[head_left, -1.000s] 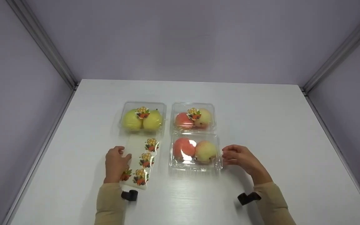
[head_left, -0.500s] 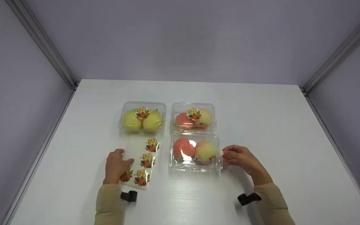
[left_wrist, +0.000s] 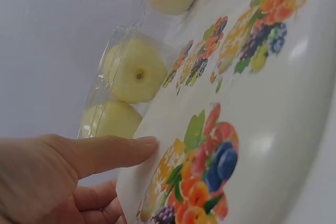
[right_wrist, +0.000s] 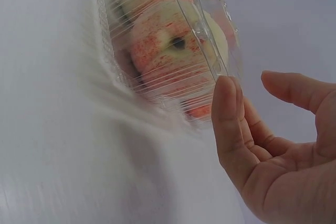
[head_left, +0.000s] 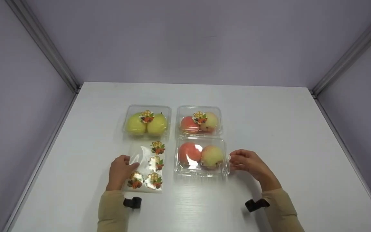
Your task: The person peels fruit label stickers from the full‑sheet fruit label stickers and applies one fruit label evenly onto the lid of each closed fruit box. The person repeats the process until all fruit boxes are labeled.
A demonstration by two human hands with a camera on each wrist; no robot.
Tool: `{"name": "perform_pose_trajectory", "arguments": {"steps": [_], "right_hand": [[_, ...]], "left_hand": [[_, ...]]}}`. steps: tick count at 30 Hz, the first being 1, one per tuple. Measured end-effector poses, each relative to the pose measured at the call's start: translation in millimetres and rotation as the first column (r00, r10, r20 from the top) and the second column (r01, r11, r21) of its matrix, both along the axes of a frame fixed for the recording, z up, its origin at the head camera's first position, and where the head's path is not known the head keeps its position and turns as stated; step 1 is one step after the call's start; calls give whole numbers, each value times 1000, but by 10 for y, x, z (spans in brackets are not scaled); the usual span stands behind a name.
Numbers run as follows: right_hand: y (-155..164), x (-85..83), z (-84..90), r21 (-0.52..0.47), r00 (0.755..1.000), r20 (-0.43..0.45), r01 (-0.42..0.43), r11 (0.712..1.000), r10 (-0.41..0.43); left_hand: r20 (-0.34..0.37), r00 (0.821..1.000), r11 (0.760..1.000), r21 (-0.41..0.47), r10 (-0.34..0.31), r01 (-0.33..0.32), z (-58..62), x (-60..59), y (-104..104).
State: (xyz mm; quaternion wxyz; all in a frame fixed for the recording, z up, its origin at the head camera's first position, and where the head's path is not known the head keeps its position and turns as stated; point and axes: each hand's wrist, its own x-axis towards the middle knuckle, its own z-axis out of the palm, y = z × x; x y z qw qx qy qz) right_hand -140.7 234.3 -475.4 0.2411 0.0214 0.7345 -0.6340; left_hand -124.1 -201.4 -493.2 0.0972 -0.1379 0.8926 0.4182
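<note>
My left hand (head_left: pixel 119 172) holds a white sheet of fruit-print stickers (head_left: pixel 143 169) by its left edge. In the left wrist view the thumb (left_wrist: pixel 126 149) lies on the sheet's face and the other fingers are behind it. The sheet is tilted and bowed, with several stickers on it. My right hand (head_left: pixel 251 166) is beside the right wall of a clear plastic box (head_left: pixel 201 174) holding a red fruit (head_left: pixel 190 153) and a pale yellow one (head_left: pixel 212 156). Its loosely bent fingertips (right_wrist: pixel 227 95) are at the box's edge; thumb and fingers stand apart. No sticker shows on this box.
Behind it, another clear box (head_left: pixel 199 108) of red and pale fruit bears a round fruit sticker (head_left: pixel 199 117). To its left a stickered box (head_left: pixel 148 107) holds two yellow-green fruits. All stand on a white table (head_left: pixel 279 129) enclosed by pale panels.
My left hand has moved slightly right and pinched the sticker sheet. The sheet has turned and tilted, its near end shifting right. My right hand and the boxes have stayed put.
</note>
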Motion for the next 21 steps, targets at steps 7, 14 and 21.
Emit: {"name": "perform_pose_trajectory", "arguments": {"steps": [7,14,21], "right_hand": [[17,7,-2,-7,1000,2,-6,1000,6],[26,11,11,-21,1000,-9,-13,1000,12],[29,7,12,-25,1000,-9,-6,1000,6]], "left_hand": [[9,999,995,97,33,-33,-18,-62,9],[-29,999,967,252,38,-30,-23,-87,24],[-61,995,956,288,74,-53,43,-101,85]]}}
